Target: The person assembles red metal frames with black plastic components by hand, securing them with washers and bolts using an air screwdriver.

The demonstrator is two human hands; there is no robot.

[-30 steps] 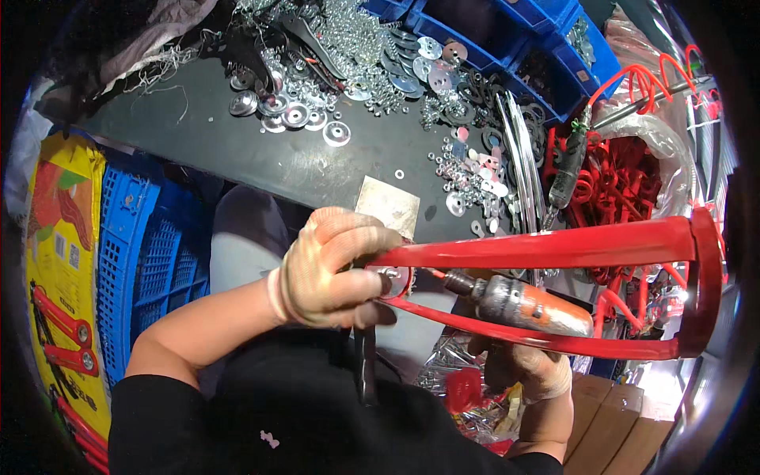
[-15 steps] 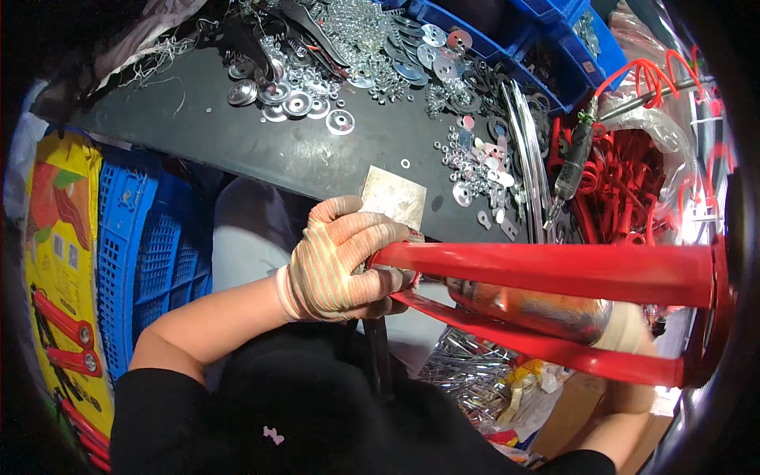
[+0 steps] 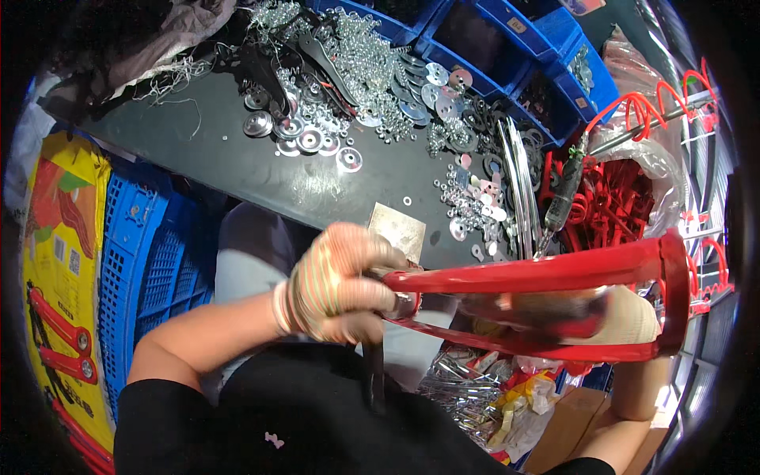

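Observation:
My left hand (image 3: 336,283), in a striped knit glove, curls its fingers round the near-left end of a red metal caulking gun frame (image 3: 526,271). Two long rails run rightward from there to a red cross-end. Behind the rails my gloved right hand (image 3: 629,323) is closed at the right end of a worn metal cylinder (image 3: 546,309); motion blurs the cylinder and the rails partly cover it. Just beyond my left hand, a square metal plate (image 3: 397,229) is at the bench edge. A dark upright bar (image 3: 374,376) stands below that hand.
Springs, discs (image 3: 309,141) and small metal parts cover the back of the dark bench (image 3: 229,178). Blue bins (image 3: 475,47) stand behind. A power screwdriver (image 3: 564,198) hangs at right near bagged red parts (image 3: 606,198). Blue crates (image 3: 131,261) are at left; metal rods (image 3: 467,388) lie below right.
The frame's right end has shifted left and its upper rail now slopes upward to the right. My right hand shows more clearly behind it. My left fingers have shifted at the near end.

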